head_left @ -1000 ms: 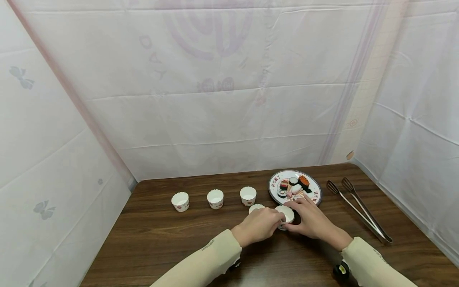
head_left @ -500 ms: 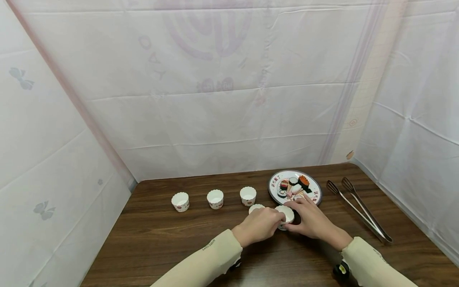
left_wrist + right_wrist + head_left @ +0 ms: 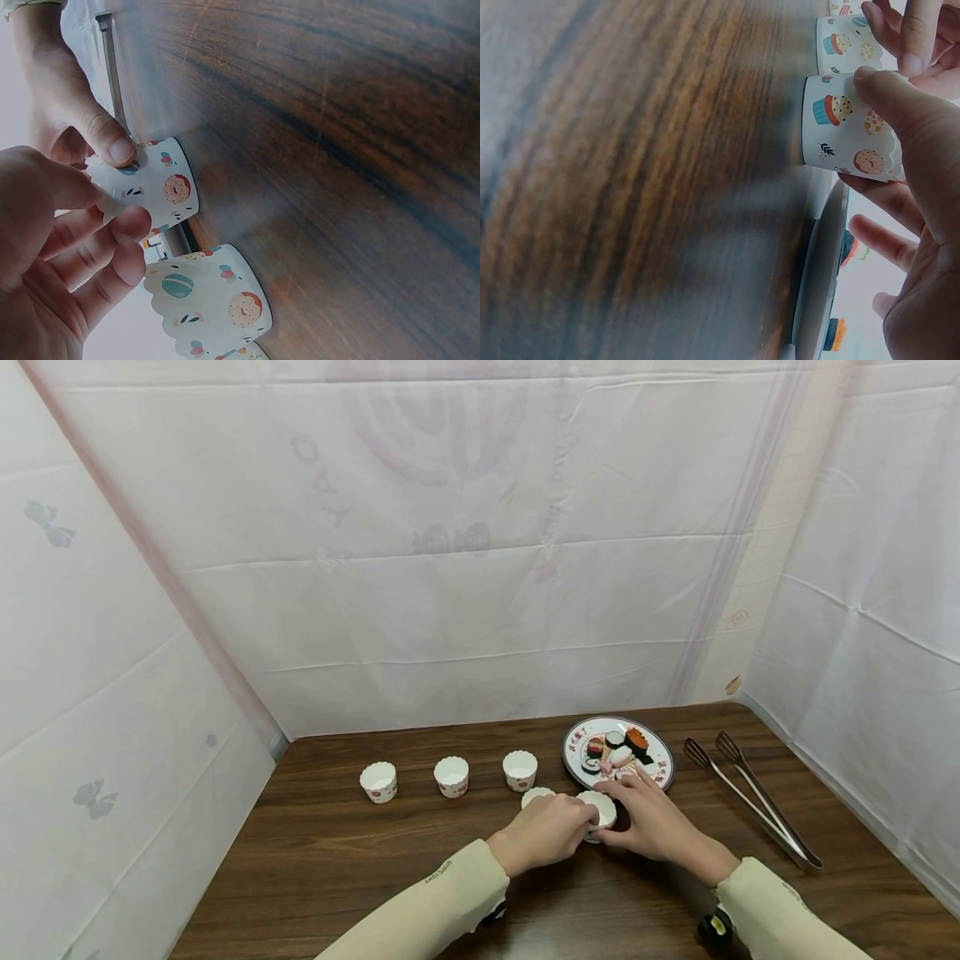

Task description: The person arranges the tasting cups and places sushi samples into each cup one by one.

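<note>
A white scalloped paper baking cup (image 3: 600, 806), printed with cupcakes and donuts, stands upright on the table near the plate. My right hand (image 3: 651, 818) grips it from the right, thumb on the near side and fingers behind. From the left, my left hand (image 3: 542, 835) pinches its rim between thumb and forefinger. The left wrist view shows this cup (image 3: 169, 187) with both hands at its scalloped edge. Partly hidden behind my left hand is another baking cup (image 3: 536, 794). Three more cups, the left (image 3: 378, 782), middle (image 3: 452, 777) and right (image 3: 520, 770), stand behind in a row.
Behind my right hand is a round plate (image 3: 573, 764) with several sushi pieces (image 3: 620, 755), its near edge partly covered by the fingers. Metal tongs (image 3: 761, 810) lie spread at the right of the wooden table (image 3: 360, 877). White cloth (image 3: 450, 610) hangs behind the table.
</note>
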The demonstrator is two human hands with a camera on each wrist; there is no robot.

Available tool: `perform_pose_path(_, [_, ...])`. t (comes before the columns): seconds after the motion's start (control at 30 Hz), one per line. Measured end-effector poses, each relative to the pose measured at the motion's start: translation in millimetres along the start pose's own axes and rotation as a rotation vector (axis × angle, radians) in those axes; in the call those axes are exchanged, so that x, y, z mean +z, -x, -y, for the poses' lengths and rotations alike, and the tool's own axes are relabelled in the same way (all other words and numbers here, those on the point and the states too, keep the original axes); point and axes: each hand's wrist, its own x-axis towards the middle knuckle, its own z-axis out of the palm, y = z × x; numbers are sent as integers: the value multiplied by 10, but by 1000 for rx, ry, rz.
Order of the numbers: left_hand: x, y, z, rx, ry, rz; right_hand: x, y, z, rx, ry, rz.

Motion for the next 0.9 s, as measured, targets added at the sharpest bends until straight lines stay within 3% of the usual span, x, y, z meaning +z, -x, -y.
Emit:
perform_pose_path(0.37, [-9, -4, 7, 6, 17, -45, 3, 30, -32, 1, -19, -17])
perform_pose_path(0.63, [-94, 44, 36, 32, 97, -164, -18, 77, -29, 40, -27, -5])
perform_pose_path(0.9, [-188, 125, 85, 50, 153, -286, -30, 81, -33, 1, -13, -23])
